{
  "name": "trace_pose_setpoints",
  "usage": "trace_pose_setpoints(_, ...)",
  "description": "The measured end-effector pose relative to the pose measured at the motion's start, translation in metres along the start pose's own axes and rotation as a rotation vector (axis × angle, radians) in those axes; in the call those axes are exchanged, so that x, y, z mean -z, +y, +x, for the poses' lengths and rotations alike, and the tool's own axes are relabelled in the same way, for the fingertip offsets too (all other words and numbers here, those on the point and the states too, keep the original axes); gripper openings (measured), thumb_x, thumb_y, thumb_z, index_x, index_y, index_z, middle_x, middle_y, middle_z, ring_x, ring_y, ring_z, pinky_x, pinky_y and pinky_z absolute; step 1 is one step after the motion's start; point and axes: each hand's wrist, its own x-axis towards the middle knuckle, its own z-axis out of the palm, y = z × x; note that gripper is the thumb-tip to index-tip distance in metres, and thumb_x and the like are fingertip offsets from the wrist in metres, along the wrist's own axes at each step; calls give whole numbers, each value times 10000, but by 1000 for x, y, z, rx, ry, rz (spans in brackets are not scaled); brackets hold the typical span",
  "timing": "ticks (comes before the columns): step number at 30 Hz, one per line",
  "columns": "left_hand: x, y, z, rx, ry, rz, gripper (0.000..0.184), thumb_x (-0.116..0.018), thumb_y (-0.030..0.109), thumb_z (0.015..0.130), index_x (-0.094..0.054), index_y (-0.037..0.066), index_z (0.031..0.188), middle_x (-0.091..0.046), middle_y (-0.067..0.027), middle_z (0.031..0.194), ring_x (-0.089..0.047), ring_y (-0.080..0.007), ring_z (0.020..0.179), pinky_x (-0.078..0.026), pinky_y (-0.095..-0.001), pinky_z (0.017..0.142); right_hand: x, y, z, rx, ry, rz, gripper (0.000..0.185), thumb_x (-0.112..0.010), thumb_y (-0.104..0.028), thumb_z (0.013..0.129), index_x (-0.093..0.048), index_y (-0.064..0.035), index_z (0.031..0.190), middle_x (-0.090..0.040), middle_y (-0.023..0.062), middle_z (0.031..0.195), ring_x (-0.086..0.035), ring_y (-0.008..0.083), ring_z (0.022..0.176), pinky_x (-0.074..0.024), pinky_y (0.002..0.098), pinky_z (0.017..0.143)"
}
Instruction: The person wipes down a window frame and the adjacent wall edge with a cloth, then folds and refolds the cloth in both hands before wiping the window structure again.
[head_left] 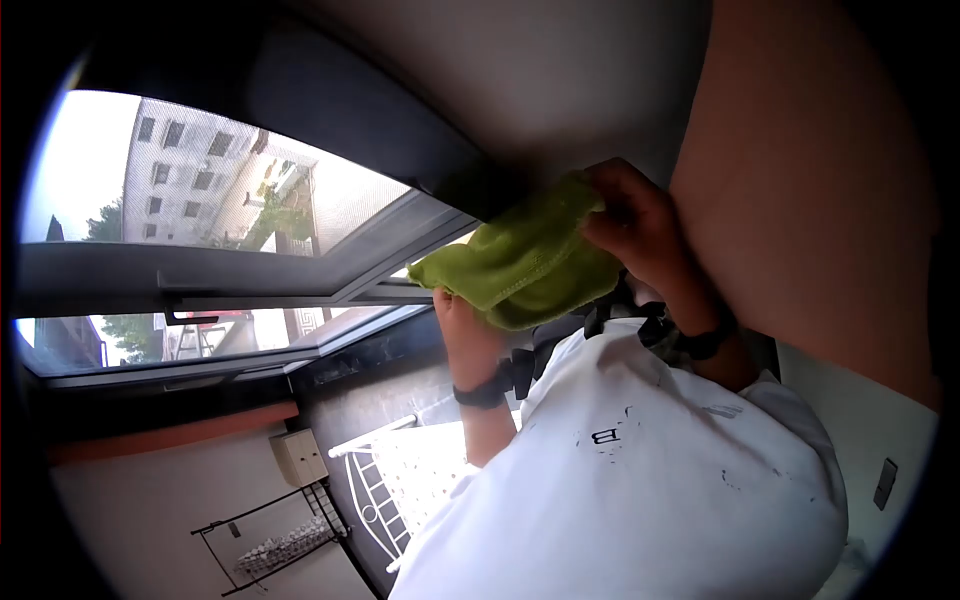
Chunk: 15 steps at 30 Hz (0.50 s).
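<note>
A green cloth [530, 255], soft and folded over on itself, is stretched between my two hands in front of the window. My right hand [635, 215] is closed on its upper right corner, fingers bent over the edge. At the cloth's lower left edge my left hand [462, 315] grips it; most of those fingers are hidden behind the fabric. Dark bands circle both wrists.
The window [230, 265] with its dark frame and handle [185, 312] lies left of the cloth. An orange wall [800, 200] rises close on the right. Lower left are a white metal bed frame [375, 500], a small cabinet [300, 457] and a black rack [270, 545].
</note>
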Motion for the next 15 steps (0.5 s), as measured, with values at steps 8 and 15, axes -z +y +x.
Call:
trace_pose_setpoints(8,7,0,-25,337,-224,-822,335,-530,130,910,-527,-62,1184,-628,-160,1109,-650,-216,965,-551,-323,811,9,-29,-21,-249,-68,-31,274,-622,-109,908,-551,-35,1162,-626,17,763,-558,38,641,-442,195,550)
trace_pose_setpoints(15,15,-26,-61,564,-84,-888,298,-557,78,888,-565,-71,1146,-643,-146,1073,-657,-180,925,-549,-293,800,9,-2,-27,-219,-126,-183,142,-658,-114,891,-635,-15,990,-627,4,750,-542,30,603,-444,192,501)
